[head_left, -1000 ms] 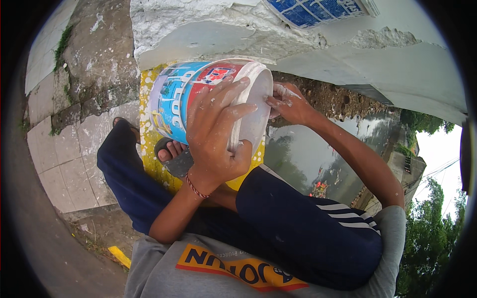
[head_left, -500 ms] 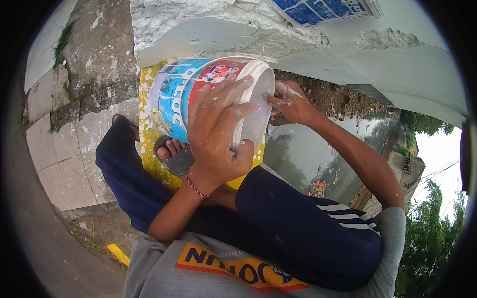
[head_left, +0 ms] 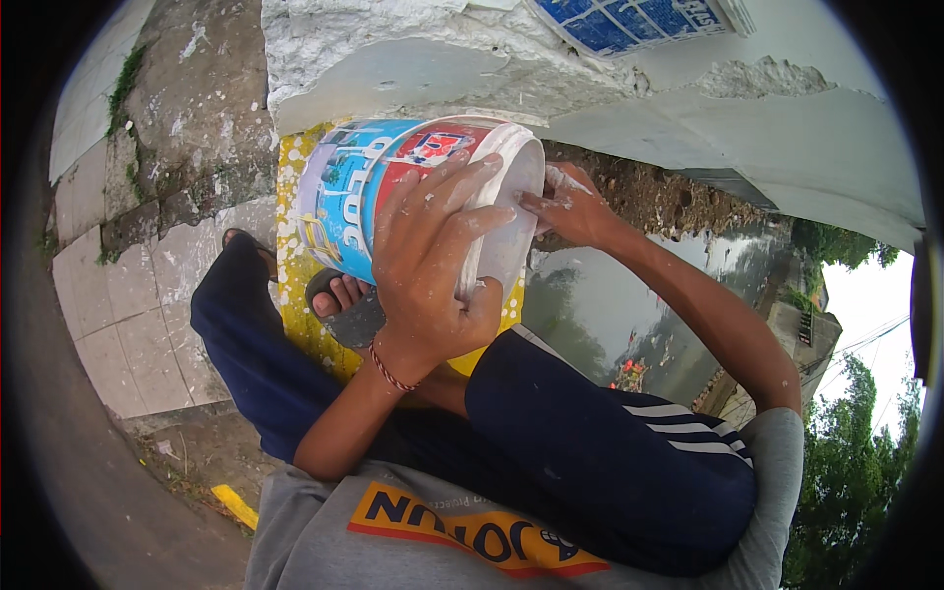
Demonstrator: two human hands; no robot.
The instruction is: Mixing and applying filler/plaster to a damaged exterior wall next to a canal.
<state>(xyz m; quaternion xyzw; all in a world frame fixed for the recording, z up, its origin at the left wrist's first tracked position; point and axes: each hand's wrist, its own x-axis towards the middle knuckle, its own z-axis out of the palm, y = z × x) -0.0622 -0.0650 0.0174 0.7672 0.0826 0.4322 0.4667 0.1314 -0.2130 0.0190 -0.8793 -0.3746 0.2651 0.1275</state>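
White paint streaks both hands. A plastic paint bucket (head_left: 393,197) with a blue, red and white label lies tipped on its side, its open mouth turned toward the person's right, resting above the person's dark blue trouser legs (head_left: 580,452). The left hand (head_left: 433,261) is spread over the bucket's rim and side, fingers gripping it. The right hand (head_left: 565,206) sits just beside the bucket's mouth, fingertips at the rim; whether it grips anything cannot be told. Below the bucket a sandalled foot (head_left: 344,300) rests on a yellow-painted kerb (head_left: 295,246). Beyond the bucket rises a rough white wall (head_left: 413,59).
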